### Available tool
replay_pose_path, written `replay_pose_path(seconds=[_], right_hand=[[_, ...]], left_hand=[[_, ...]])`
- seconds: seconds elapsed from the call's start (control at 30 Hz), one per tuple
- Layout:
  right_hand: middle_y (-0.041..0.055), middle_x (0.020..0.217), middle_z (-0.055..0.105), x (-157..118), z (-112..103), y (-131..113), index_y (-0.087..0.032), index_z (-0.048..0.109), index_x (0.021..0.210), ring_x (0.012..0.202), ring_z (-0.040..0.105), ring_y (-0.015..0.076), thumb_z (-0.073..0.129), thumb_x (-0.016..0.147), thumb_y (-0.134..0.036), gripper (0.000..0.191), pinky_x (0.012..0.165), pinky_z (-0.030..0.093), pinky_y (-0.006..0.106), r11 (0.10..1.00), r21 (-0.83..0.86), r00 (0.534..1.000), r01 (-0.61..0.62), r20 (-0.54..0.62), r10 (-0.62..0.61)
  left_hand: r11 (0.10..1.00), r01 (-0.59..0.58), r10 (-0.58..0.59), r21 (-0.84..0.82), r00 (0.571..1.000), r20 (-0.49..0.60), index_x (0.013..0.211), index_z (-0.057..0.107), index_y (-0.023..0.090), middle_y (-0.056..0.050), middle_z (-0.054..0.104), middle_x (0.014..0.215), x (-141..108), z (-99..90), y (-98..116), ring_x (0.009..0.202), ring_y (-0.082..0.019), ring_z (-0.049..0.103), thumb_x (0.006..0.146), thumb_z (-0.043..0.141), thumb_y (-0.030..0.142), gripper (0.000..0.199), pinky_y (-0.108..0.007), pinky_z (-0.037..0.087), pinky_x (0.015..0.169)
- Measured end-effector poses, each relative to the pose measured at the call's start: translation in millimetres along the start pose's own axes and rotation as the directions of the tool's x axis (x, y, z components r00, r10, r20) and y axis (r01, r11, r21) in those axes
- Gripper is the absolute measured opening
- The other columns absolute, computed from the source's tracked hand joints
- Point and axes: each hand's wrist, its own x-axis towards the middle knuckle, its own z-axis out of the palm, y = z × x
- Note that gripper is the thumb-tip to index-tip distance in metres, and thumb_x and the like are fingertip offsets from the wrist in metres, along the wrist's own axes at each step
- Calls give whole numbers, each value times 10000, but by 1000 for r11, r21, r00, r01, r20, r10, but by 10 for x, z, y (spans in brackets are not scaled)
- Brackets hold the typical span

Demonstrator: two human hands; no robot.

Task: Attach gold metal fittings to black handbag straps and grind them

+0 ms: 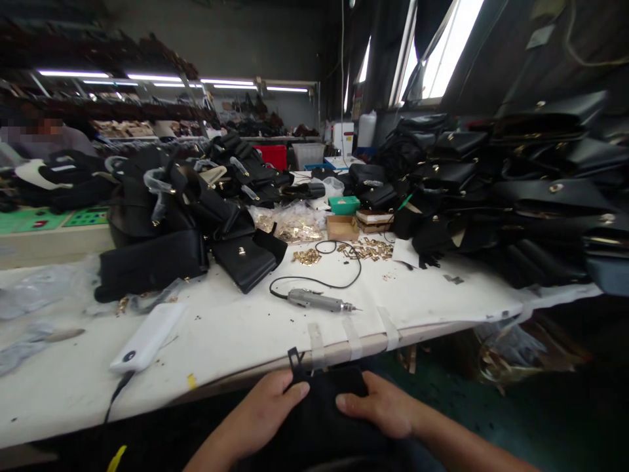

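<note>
My left hand (268, 410) grips the left edge of a black piece (327, 410), its thumb on top. My right hand (381, 403) holds the right side of the same piece, thumb pressed on its face. The piece is low, just in front of the table's near edge, and a small dark loop (295, 358) sticks up beside my left fingers. Its lower part blends into the dark background. On the table beyond lies a grey electric screwdriver (317, 300) with a black cable.
A white power bank (149, 337) lies on the white table (221, 341) at left. Black bags (150, 265) are piled left and right (545, 196). Gold metal parts (307, 256) lie near a small cardboard box (343, 227). A person (54, 141) is at the far left.
</note>
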Motion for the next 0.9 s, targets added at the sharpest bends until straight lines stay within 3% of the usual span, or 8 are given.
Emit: replay_pose_path(seconds=[0.1,0.23,0.33,0.43,0.5,0.6,0.73,0.9], right_hand=[[74,982,755,146,-19,384,-173,768,1076,1000,682,316,722,761,-681,599,853,543,378,999,48,987,-19,-159,27],[79,1007,771,272,-105,567,-173,785,1011,967,703,324,665,808,-684,563,821,546,385,999,39,978,22,-210,-13],[84,1017,776,307,-232,368,-181,779,1026,963,703,320,681,824,-600,476,834,533,391,975,-221,946,30,-308,-98],[63,871,775,363,-440,-36,-214,789,907,838,701,278,691,832,-487,299,792,512,369,827,-562,881,-8,-395,-261],[44,811,761,488,-611,-353,-229,782,857,771,692,239,646,875,-448,258,749,495,340,734,-679,827,7,-409,-387],[36,906,766,912,-880,-763,-234,772,924,818,694,209,623,905,-412,233,763,487,310,655,-752,734,76,-402,-547],[52,1092,752,1771,-1198,-1010,-222,752,1094,913,690,211,715,841,-380,301,802,483,298,614,-783,773,-99,-449,-449],[97,1156,715,2534,-1442,-991,-193,711,1183,994,663,253,746,810,-417,436,793,461,310,591,-782,785,-198,-488,-382]], left_hand=[[923,20,91,384,959,-268,978,708,209,-77,756,1011,264,229,-142,970,-261,679,972,453,415,328,-389,502,914],[750,123,173,650,912,-372,1051,702,196,-110,747,1016,501,363,-88,970,-291,690,981,444,309,290,-421,494,880],[726,171,188,667,882,-432,1034,697,188,-105,729,971,593,341,-37,923,-279,683,995,426,302,297,-405,491,834],[772,139,218,620,859,-464,996,688,204,-84,695,1035,643,277,-77,983,-252,656,992,451,292,252,-377,476,857],[808,111,226,578,849,-478,938,680,208,-70,675,1048,663,238,-125,1031,-242,627,966,509,287,191,-358,461,878],[864,104,187,493,843,-505,967,671,214,-49,679,1008,688,213,-186,1010,-230,618,932,563,269,125,-347,446,867],[897,97,161,431,836,-524,970,674,233,-29,699,946,734,239,-288,939,-218,640,916,583,257,109,-341,432,826],[872,25,289,488,780,-555,910,689,268,-15,706,858,834,261,-523,837,-225,655,868,655,283,56,-366,414,777]])
